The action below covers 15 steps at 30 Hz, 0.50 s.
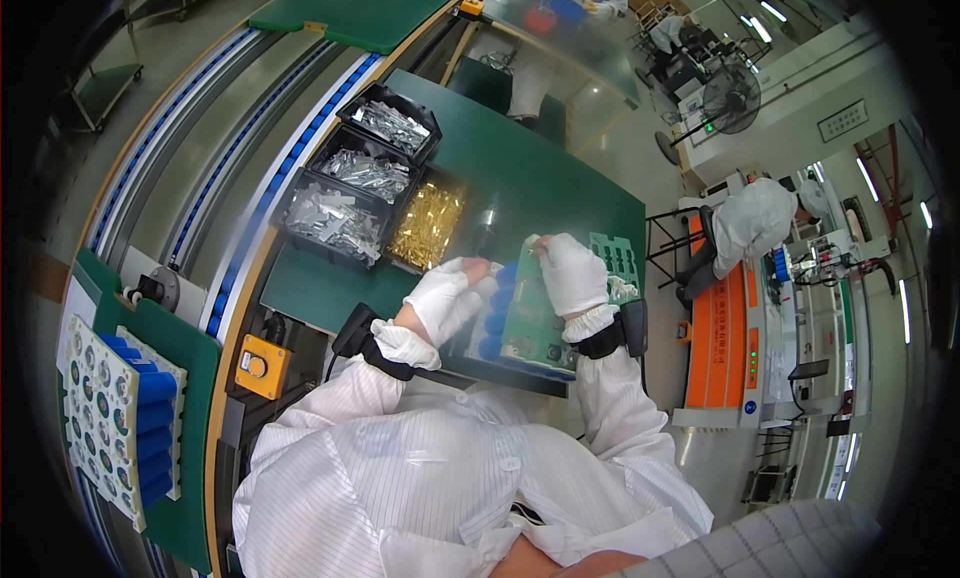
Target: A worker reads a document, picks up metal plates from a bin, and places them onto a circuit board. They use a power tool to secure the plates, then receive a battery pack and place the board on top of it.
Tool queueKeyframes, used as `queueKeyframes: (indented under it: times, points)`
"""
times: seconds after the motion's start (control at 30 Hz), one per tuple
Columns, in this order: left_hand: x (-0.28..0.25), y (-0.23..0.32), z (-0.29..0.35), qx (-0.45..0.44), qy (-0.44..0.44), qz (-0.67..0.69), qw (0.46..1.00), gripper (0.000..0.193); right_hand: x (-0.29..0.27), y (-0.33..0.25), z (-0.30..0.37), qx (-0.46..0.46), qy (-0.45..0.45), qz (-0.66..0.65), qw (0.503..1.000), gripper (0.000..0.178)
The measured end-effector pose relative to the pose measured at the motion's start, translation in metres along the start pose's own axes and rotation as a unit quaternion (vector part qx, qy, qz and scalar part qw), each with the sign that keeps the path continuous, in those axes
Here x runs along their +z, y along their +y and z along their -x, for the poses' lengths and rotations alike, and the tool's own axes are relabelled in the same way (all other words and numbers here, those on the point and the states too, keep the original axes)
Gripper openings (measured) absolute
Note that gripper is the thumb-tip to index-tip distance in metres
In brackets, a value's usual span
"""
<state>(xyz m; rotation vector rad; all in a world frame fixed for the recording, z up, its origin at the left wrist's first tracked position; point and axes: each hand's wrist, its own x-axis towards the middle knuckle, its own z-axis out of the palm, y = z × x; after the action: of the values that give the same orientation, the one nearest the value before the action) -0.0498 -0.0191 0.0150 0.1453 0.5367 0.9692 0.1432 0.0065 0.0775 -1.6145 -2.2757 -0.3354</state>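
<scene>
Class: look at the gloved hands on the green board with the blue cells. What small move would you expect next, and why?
Probably the left hand presses its side of the green board down onto the blue cells. The right hand already grips the board's top edge, the left fingers touch the cells' upper end, and the board appears to lie over the row.

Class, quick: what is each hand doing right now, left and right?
Left hand: grip closed on the blue-cell battery pack, at its left edge.
Right hand: grip closed on the pack's top edge.

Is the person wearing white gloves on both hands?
Yes, the left hand and the right hand are both covered in white gloves as they hold the green circuit board with blue cells.
</scene>
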Motion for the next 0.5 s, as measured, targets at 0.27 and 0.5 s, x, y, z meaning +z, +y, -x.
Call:
queueKeyframes:
  times: [0.27,0.5]
  points:
    - [-0.014,-0.001,-0.006,0.015,-0.003,0.004,1.0,0.02,0.008,-0.003,-0.001,0.021,0.011,0.016,1.0,0.011]
    - [-0.018,-0.005,-0.01,0.005,-0.034,-0.035,0.999,0.023,0.008,-0.004,-0.003,0.015,0.011,0.026,0.999,0.018]
